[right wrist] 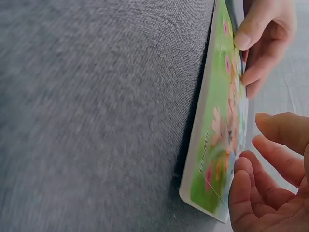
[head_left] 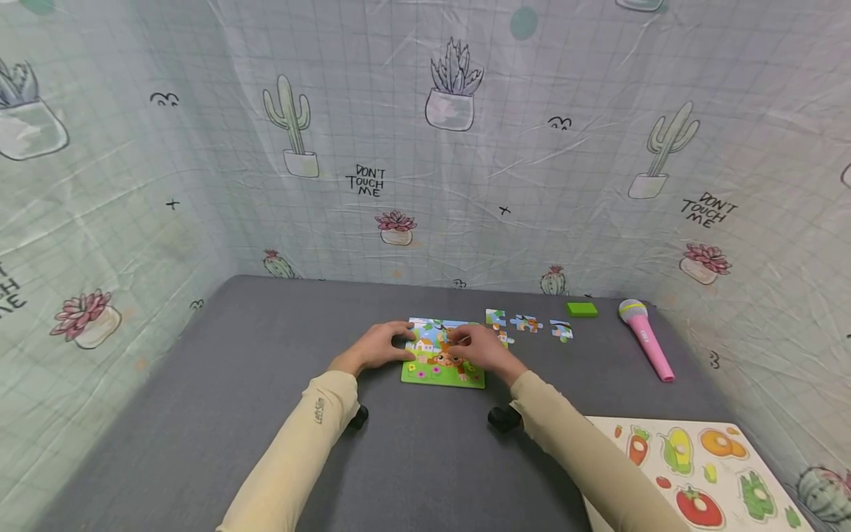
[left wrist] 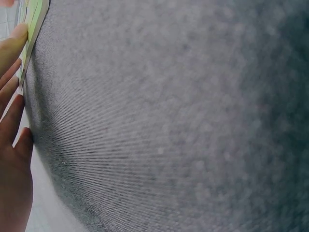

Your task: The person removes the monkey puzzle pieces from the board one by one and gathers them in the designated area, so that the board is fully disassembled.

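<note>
A jigsaw puzzle board (head_left: 442, 375) lies flat on the grey table, its picture showing a monkey, a house and flowers on green grass. At its left edge rests my left hand (head_left: 382, 344), thumb toward the near side and fingers toward the far side. My right hand (head_left: 487, 347) is over the board's upper right part. In the right wrist view, its thumb (right wrist: 282, 126) stands apart from the bent fingers (right wrist: 241, 193), which are close to the board's surface; no piece is visible between them. Part of the picture is hidden beneath this hand.
Loose puzzle pieces (head_left: 527, 324) lie right of the board, one partly behind my right hand. Beyond them are a green block (head_left: 582, 309) and a pink toy microphone (head_left: 646, 341). A vegetable-picture board (head_left: 725, 473) lies at the near right. Patterned cloth (head_left: 399, 148) hangs behind the table.
</note>
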The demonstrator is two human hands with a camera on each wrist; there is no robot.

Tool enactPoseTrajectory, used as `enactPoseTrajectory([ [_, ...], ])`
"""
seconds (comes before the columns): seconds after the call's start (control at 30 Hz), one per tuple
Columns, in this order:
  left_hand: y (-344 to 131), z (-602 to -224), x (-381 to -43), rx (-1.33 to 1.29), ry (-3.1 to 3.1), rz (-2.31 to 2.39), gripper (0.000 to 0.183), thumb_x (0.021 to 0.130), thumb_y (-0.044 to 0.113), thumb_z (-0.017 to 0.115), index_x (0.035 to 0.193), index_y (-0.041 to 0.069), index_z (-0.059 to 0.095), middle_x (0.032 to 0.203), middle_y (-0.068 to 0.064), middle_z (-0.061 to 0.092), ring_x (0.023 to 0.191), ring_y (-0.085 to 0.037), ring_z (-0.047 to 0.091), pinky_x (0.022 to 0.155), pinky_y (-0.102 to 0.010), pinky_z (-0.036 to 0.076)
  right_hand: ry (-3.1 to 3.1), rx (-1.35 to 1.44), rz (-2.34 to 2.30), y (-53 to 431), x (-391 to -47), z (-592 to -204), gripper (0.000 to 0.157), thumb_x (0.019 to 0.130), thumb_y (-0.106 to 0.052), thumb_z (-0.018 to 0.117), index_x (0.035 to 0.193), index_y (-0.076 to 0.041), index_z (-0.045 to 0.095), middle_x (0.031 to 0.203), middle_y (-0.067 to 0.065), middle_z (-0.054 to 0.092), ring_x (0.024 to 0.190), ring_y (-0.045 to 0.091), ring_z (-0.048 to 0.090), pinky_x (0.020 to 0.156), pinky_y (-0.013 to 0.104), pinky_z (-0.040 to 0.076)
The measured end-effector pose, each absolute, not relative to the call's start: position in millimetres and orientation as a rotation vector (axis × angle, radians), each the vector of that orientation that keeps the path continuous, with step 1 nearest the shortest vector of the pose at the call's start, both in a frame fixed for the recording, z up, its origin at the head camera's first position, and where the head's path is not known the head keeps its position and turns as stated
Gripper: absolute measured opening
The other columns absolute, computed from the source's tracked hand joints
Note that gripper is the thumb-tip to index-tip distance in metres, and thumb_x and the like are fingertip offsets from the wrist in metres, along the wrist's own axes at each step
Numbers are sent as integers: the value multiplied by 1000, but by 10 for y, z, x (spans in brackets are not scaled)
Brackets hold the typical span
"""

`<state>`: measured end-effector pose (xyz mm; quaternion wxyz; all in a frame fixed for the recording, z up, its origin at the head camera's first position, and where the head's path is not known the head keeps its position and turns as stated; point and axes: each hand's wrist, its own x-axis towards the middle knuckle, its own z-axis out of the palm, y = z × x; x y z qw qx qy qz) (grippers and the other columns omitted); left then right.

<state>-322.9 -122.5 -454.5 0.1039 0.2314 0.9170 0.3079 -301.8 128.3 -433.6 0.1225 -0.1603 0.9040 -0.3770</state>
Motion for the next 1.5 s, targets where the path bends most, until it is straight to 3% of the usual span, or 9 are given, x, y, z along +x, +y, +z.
enactPoseTrajectory([
  [0.23, -1242, -4540, -3218, 687, 2683, 932, 41, 89, 29, 74, 125, 9, 66, 150, -5, 45, 142, -28, 34, 116, -47, 30, 2658, -647, -1015, 1237, -3088, -4406, 39, 89, -9, 70, 124, 5, 63, 121, 20, 63, 105, 35, 61, 87, 44, 54],
  [0.53, -1243, -4514, -3217, 712, 2695, 918, 39, 89, 26, 74, 123, 8, 67, 149, -7, 46, 141, -30, 36, 115, -47, 31, 2673, -824, -811, 1211, -3106, -4336, 38, 92, -9, 67, 128, 2, 62, 109, 19, 57, 94, 29, 50, 82, 44, 48],
  [0.7, -1242, -4515, -3218, 709, 2703, 903, 39, 89, 25, 74, 123, 8, 67, 149, -7, 46, 140, -30, 37, 115, -47, 31, 2641, -894, -789, 1209, -3139, -4313, 35, 93, -7, 65, 127, 3, 62, 110, 21, 61, 98, 33, 56, 85, 43, 52],
  [0.87, -1236, -4523, -3227, 705, 2702, 901, 39, 89, 27, 74, 123, 9, 67, 149, -7, 46, 140, -30, 37, 115, -48, 31, 2602, -970, -818, 1218, -3174, -4312, 34, 92, -3, 65, 125, 6, 62, 104, 22, 67, 83, 27, 64, 75, 36, 55],
  [0.97, -1233, -4522, -3230, 702, 2697, 897, 40, 89, 28, 74, 124, 9, 67, 149, -7, 46, 140, -29, 36, 115, -48, 31, 2585, -954, -829, 1225, -3185, -4320, 35, 93, -3, 65, 126, 6, 62, 96, 18, 68, 73, 19, 59, 66, 31, 50],
  [1.07, -1232, -4523, -3234, 702, 2693, 896, 40, 89, 28, 74, 124, 10, 67, 149, -6, 46, 140, -29, 36, 115, -48, 31, 2583, -897, -820, 1225, -3196, -4330, 36, 93, -5, 64, 129, 4, 61, 100, 17, 65, 76, 18, 54, 65, 31, 46],
  [1.27, -1233, -4516, -3230, 706, 2683, 902, 40, 89, 27, 74, 124, 9, 67, 149, -6, 45, 141, -29, 36, 115, -48, 30, 2585, -706, -816, 1196, -3191, -4329, 36, 95, -10, 65, 129, -5, 60, 111, 16, 48, 94, 25, 44, 78, 40, 45],
  [1.5, -1229, -4508, -3233, 702, 2689, 894, 39, 89, 26, 74, 123, 9, 67, 149, -6, 45, 140, -29, 36, 115, -47, 31, 2580, -623, -873, 1178, -3179, -4330, 34, 94, -12, 66, 127, -9, 59, 111, 13, 47, 97, 25, 45, 81, 42, 47],
])
